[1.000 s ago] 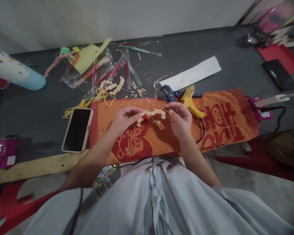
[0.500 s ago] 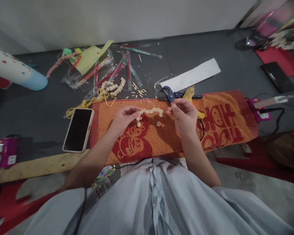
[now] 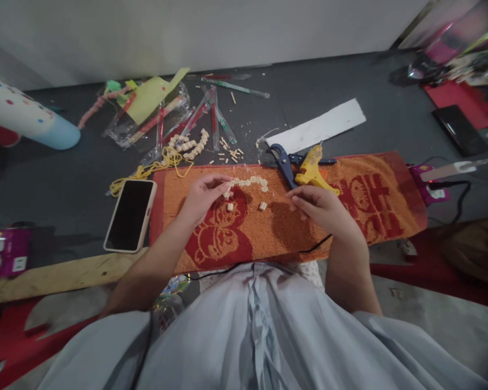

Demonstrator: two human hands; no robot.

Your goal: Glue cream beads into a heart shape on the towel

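My left hand (image 3: 205, 199) pinches the left end of a curved strip of small pale wooden pieces (image 3: 248, 182), joined side by side in an arch. The strip is held over an orange and red towel (image 3: 276, 233). Two small clusters of the same pieces, one left (image 3: 230, 207) and one right (image 3: 263, 206), lie on the towel below it. My right hand (image 3: 321, 208) is to the right, apart from the strip, with thumb and forefinger close together; anything between them is too small to make out. Beyond it lie a yellow glue gun (image 3: 311, 169) and a blue-handled cutter (image 3: 283, 165).
A phone (image 3: 130, 215) lies left of the towel, near yellow cord (image 3: 171, 158). Behind are loose wooden bits (image 3: 233, 154), plastic-wrapped sticks (image 3: 214, 119) and a white strip (image 3: 321, 127). A dark phone-like slab (image 3: 459, 129) is at the right. A black cable (image 3: 315, 245) crosses the towel.
My right hand has moved right and toward me, away from the strip, uncovering the glue gun and cutter. The strip in my left hand has shifted slightly left.
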